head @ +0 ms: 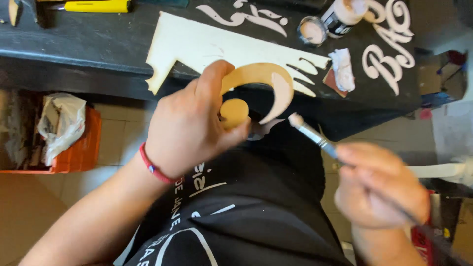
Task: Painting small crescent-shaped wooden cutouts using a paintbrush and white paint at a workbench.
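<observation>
My left hand (189, 128) grips a curved wooden cut-out (266, 79), a hook-shaped piece of tan board with a round end under my thumb. Part of its right arm is coated in pale paint. My right hand (379, 184) holds a thin paintbrush (311, 134) whose pale, loaded tip points up-left, just short of the cut-out's lower point. Both hands hover over my lap, in front of a dark worktable (88, 44).
On the table lie a large pale wooden sheet with cut-out shapes (197, 44), white painted script letters (389, 59), an open paint jar lid (312, 30), a paint bottle (342, 15), a crumpled rag (342, 69) and a yellow tool (96, 6). An orange crate (79, 148) sits on the floor at left.
</observation>
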